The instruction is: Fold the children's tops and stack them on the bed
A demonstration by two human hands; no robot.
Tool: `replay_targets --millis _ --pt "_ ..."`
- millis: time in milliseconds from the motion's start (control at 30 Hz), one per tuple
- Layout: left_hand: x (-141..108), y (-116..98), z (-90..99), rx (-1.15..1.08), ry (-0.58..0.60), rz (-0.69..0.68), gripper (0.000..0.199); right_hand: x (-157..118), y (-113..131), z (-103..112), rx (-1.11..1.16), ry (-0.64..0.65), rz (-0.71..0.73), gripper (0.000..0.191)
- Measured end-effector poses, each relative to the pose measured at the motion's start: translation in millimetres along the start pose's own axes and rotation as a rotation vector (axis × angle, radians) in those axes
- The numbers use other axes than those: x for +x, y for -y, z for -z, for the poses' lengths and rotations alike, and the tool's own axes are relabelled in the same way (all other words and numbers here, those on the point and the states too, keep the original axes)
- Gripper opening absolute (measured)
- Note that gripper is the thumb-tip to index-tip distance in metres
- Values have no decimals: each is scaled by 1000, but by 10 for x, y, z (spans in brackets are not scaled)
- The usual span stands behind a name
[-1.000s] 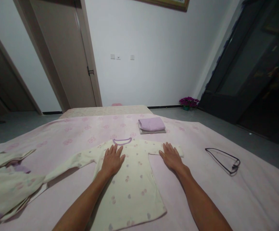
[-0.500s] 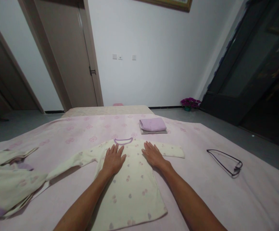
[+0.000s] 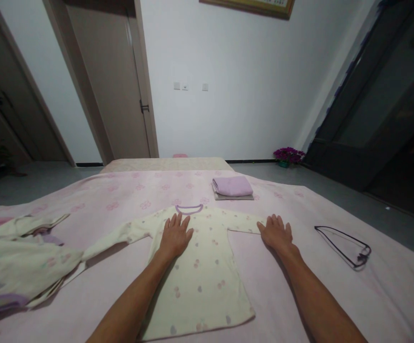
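Shirt (image 3: 207,286) laid out, lower centre of the frame! Left hand (image 3: 175,236) flat on its front, right hand (image 3: 274,232) flat, fingers extended, at the sleeve (image 3: 242,222) end; an uneven sideways push could ruck the cloth.

Beyond the hands (image 3: 175,236) stood a white wall (image 3: 250,90); brown door (image 3: 110,85) to their left, dark framed panel (image 3: 364,119) to their right; floor (image 3: 371,207) was grey.
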State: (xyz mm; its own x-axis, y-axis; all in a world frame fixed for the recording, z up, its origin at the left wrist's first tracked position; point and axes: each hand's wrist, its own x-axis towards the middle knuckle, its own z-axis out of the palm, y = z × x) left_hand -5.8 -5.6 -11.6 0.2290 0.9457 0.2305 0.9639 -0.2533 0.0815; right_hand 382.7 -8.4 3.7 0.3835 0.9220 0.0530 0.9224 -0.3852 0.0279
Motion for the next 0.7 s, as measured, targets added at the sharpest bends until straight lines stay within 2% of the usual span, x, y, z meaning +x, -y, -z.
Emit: replay_targets --millis 100,167,233,333,433,533,600,700 --pt "2 4 0 -17 -3 5 56 -136 401 46 40 -48 174 68" --pt "-2 4 7 -39 -3 7 56 -274 715 32 83 -26 357 66" --pt "-12 2 20 -77 6 7 57 -406 959 -20 108 -1 480 64" --pt "-39 17 51 -214 0 -4 56 -513 1116 -121 111 -31 511 64" --pt "-86 129 128 -377 -13 -21 49 -512 1110 -186 109 -81 502 64" --pt "-147 462 294 -424 -48 42 40 -494 1087 -197 101 -101 502 63" --pt "-196 832 450 -416 -94 148 43 -499 1090 -190 94 -111 503 63" --pt "-295 1499 679 -342 -135 362 43 -517 1105 -180 92 -128 495 62"
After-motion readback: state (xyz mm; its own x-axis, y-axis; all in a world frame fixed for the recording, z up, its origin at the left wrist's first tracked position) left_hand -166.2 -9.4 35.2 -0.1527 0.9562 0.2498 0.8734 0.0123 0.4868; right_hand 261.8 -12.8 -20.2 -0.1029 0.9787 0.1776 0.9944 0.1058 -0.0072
